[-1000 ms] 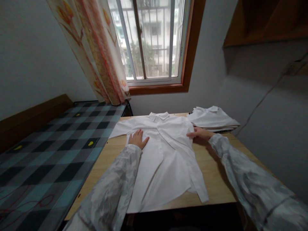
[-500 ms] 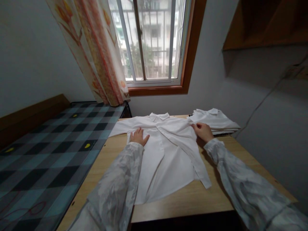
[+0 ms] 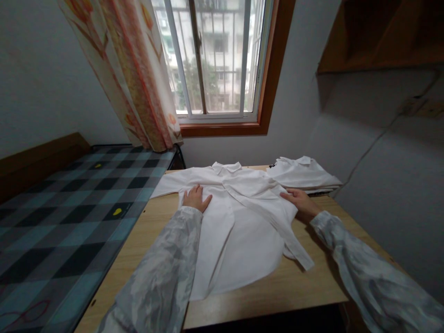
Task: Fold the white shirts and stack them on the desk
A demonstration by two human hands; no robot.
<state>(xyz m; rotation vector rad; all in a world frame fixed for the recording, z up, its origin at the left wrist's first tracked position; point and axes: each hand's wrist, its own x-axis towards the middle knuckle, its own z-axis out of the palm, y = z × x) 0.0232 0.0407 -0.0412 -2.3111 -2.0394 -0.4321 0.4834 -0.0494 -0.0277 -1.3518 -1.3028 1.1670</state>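
While the white shirt [image 3: 243, 217] lies spread face-up on the wooden table [image 3: 305, 277], collar toward the window [image 3: 215, 60], both hands rest on it. Left hand [image 3: 195, 198]: flat, fingers spread, palm pressing the chest panel near the left sleeve — nothing gripped. Right hand [image 3: 301, 200]: flat on the folded-in right side, fingers extended, gripping nothing. Both forearms reach forward, elbows low, in pale patterned sleeves.

Handling, as judged: thin woven cloth — light, limp, creases readily, slides easily on the smooth tabletop. Best held at seams, shoulder or sleeve cuff; flat palms pin it. The right sleeve [image 3: 277, 226] runs diagonally across the front. A stack of folded white shirts [image 3: 305, 175] sits just beside, at the far right.
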